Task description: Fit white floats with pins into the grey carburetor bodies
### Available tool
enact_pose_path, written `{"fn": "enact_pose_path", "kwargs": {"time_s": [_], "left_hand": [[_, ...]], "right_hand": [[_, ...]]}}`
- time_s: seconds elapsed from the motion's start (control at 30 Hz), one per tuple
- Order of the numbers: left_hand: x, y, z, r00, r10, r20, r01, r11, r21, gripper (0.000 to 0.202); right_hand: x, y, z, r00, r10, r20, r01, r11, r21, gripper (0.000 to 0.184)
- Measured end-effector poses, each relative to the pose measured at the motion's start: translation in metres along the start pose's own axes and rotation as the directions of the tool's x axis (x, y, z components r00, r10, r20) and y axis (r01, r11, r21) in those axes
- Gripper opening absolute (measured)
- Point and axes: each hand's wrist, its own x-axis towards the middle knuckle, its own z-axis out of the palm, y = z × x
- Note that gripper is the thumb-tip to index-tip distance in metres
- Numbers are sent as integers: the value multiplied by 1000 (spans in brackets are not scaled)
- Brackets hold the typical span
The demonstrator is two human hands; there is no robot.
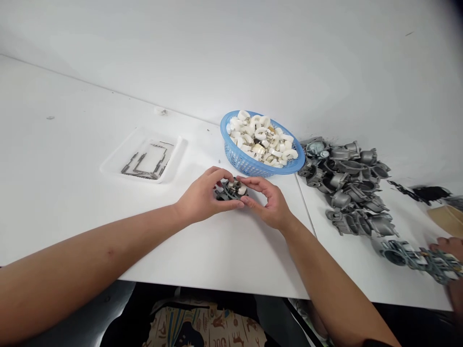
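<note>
Between my two hands, low over the white table, is a grey metal carburetor body (226, 192) with a white plastic float (241, 191) in its open side. My left hand (207, 193) grips it from the left, fingers over the far side and thumb along the near side. From the right, my right hand (265, 200) holds the same body, with its fingertips and thumb at the float end. The fingers hide part of the body. Just beyond my hands stands a blue plastic basket (241, 161) heaped with white floats (260, 135).
A clear plastic tray (144, 178) with thin metal pins (144, 166) lies to the left. Grey carburetor bodies (347, 178) are piled on the right. More bodies (415, 260) lie near another person's hand (448, 246) at the right edge. A white wall backs the table.
</note>
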Motion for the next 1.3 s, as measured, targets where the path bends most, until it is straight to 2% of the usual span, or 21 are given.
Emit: {"fn": "enact_pose_path", "kwargs": {"time_s": [0.1,0.23,0.33,0.43,0.6,0.7,0.83,1.0,1.13,1.3], "left_hand": [[1,-3,2,999,51,14,-49,996,-75,51],[2,-6,5,992,107,69,-90,972,-216,47],[1,-7,5,982,158,99,-130,961,-244,45],[0,-6,4,980,131,146,-88,959,-271,44],[2,-5,0,982,74,175,-5,931,-365,36],[4,-5,-3,976,66,209,26,913,-408,34],[6,-7,-10,969,96,226,-6,929,-371,28],[7,-6,-16,967,133,217,-66,955,-291,25],[6,-2,-16,958,189,214,-125,952,-281,23],[5,5,-16,965,187,186,-145,966,-215,22]], "right_hand": [[0,0,2,999,0,35,-1,999,33,42],[0,1,1,999,-20,48,17,998,64,33],[0,0,-1,998,-39,54,36,998,45,27],[1,0,-3,996,-59,62,56,997,50,24],[1,5,-4,995,-83,58,78,993,89,6],[2,8,-5,996,-80,34,77,993,87,7],[2,8,-6,994,-108,18,107,992,66,6],[3,4,-6,965,-259,-31,256,963,-80,7],[2,0,-4,939,-343,-39,332,928,-167,20],[1,-6,2,944,-331,16,323,908,-266,34]]}}
